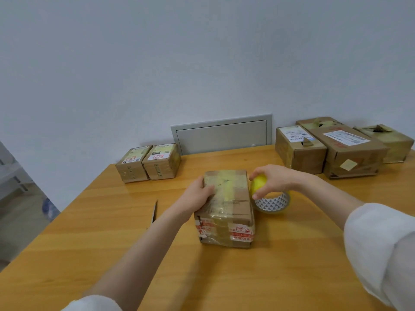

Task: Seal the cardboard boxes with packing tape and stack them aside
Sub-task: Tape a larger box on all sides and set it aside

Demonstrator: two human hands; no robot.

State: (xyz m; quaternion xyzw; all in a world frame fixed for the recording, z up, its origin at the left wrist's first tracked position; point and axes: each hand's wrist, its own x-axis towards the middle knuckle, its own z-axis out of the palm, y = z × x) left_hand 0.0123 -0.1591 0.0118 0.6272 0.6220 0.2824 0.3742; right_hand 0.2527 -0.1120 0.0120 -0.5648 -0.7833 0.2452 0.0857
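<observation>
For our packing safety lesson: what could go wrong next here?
The thin blade-like tool lies bare beside the left forearm; a sweep could nick it. The middle box's near face is torn and crumpled, so fresh tape may grip badly. The tape roll sits loose under the right hand and could get knocked.

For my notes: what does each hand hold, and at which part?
Left hand grips the box at its top left edge. Right hand holds a yellow round thing around its sides.

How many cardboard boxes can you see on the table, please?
7 boxes: one central under the left hand, two at back left, four clustered at back right; others may hide behind them.
</observation>
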